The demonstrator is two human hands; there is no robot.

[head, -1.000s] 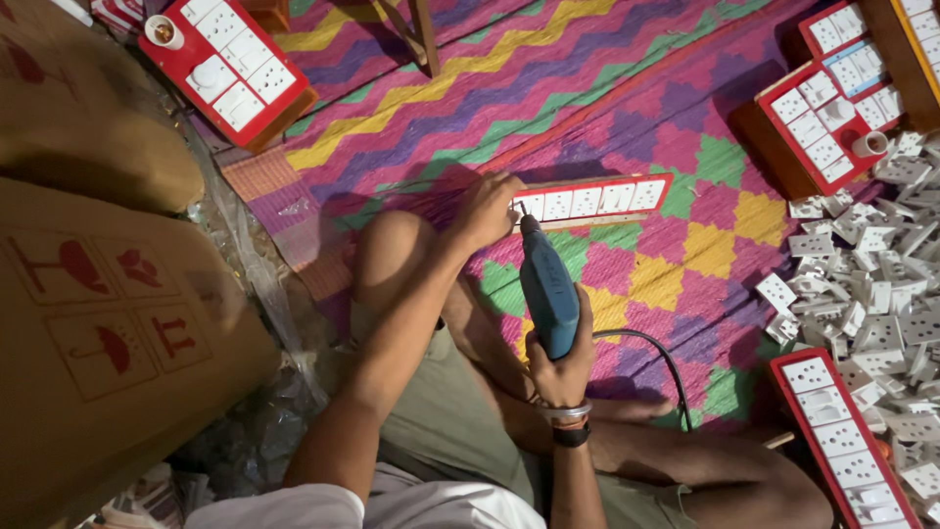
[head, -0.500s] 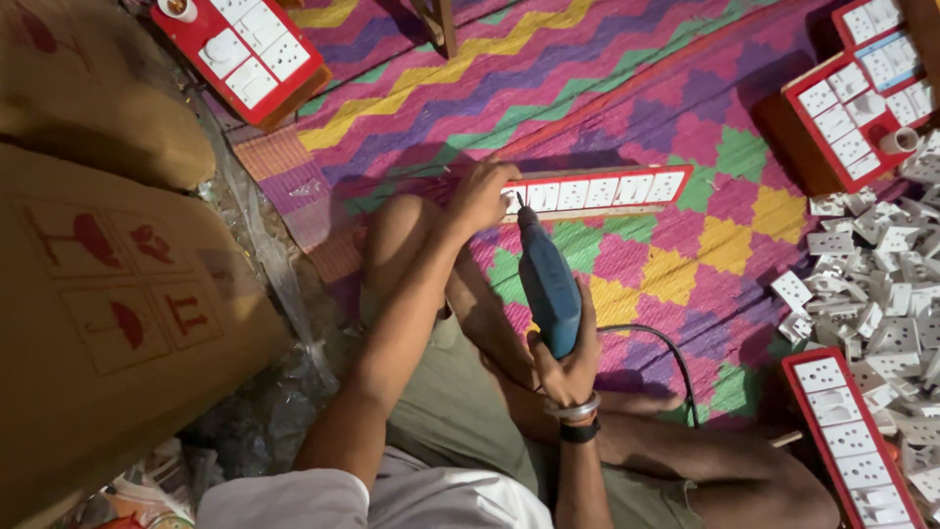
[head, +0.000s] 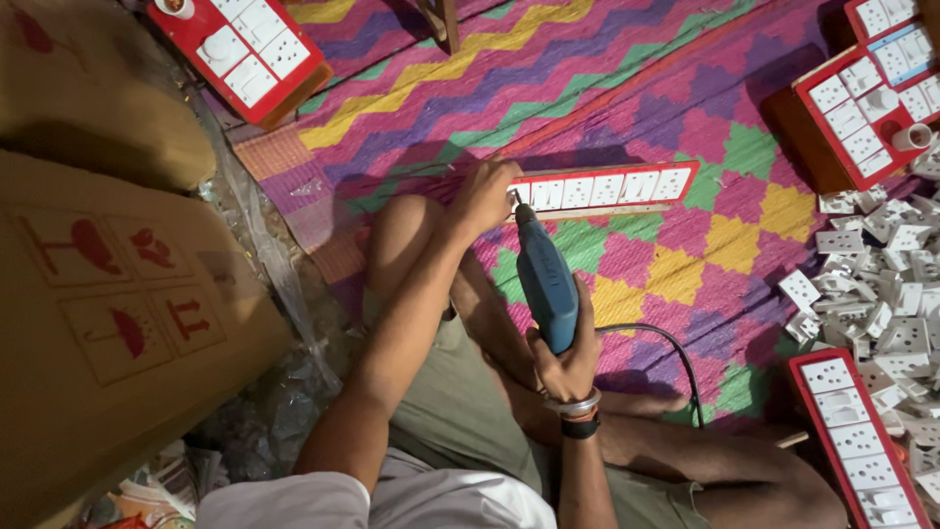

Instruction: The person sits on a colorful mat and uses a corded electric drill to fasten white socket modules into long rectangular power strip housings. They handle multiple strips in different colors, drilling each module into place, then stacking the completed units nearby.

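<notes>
From the head view I see my right hand (head: 566, 360) wrapped tight around the grip of a blue electric screwdriver (head: 544, 279), its tip pressed to the near end of a long red socket strip (head: 627, 186). My left hand (head: 482, 196) is closed over that same end of the strip, just beside the tip, pinning it to the zigzag mat (head: 548, 69). Off to the right of my right hand lies a heap of loose white sockets (head: 881, 284). Left of my left arm stands a cardboard box (head: 117, 304).
</notes>
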